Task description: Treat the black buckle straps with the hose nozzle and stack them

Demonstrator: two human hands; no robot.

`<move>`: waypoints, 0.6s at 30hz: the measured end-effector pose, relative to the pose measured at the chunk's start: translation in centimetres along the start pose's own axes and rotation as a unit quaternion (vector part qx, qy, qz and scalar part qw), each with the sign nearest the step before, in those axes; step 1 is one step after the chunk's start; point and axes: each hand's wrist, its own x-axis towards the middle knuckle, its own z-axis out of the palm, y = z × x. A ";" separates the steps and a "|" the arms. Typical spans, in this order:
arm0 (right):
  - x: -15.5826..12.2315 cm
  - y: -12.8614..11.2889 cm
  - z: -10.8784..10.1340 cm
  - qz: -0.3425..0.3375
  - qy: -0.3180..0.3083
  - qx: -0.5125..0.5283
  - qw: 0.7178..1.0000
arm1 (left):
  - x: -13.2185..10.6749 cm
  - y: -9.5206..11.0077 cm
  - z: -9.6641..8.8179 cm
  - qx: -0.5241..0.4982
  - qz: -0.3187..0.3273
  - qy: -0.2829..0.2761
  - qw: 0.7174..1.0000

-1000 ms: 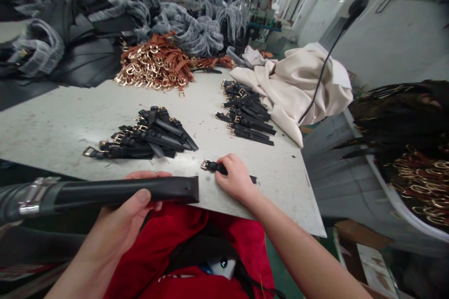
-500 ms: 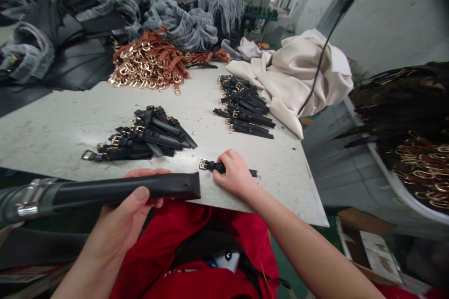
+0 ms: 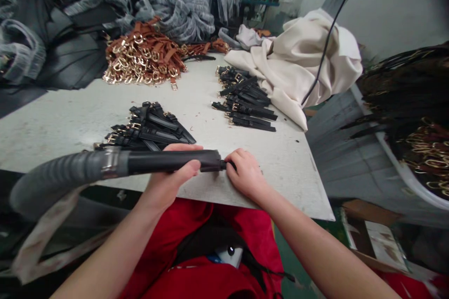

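Observation:
My left hand [image 3: 175, 170] is wrapped round a black suction hose nozzle [image 3: 164, 160], which joins a ribbed grey hose [image 3: 66, 173] at a metal clamp. The nozzle's flat mouth points right and covers the buckle end of a short black buckle strap [image 3: 228, 164]. On the table's front part, my right hand [image 3: 245, 173] has its fingers closed on that strap, hiding most of it. Just behind the nozzle lies a pile of black buckle straps [image 3: 150, 126]. Another group of black buckle straps [image 3: 245, 98] rests farther back, beyond my right hand.
Brown straps with gold clasps [image 3: 143, 56] are heaped at the back of the table [image 3: 203, 121]. Cream fabric [image 3: 298, 65] lies bunched at the right edge, a black cable hanging over it. On the right stands a grey bin [image 3: 336, 145] of straps; a cardboard box [image 3: 375, 238] is below.
My left hand has brought the nozzle right, up to the strap, and its mouth now covers the buckle. My right hand still holds the strap and has shifted slightly right.

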 end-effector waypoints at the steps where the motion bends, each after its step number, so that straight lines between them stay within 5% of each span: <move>1: 0.0 0.0 0.0 0.001 -0.001 -0.006 1.000 | 0.7 -0.3 0.4 0.005 0.001 -0.024 1.000; 11: -0.1 -0.1 0.1 0.012 0.005 0.008 1.000 | 1.6 -0.1 0.0 0.086 -0.001 -0.119 0.989; 18: -0.1 0.0 0.1 0.010 -0.007 0.001 1.000 | 1.2 -0.2 -0.1 0.083 -0.009 -0.097 0.992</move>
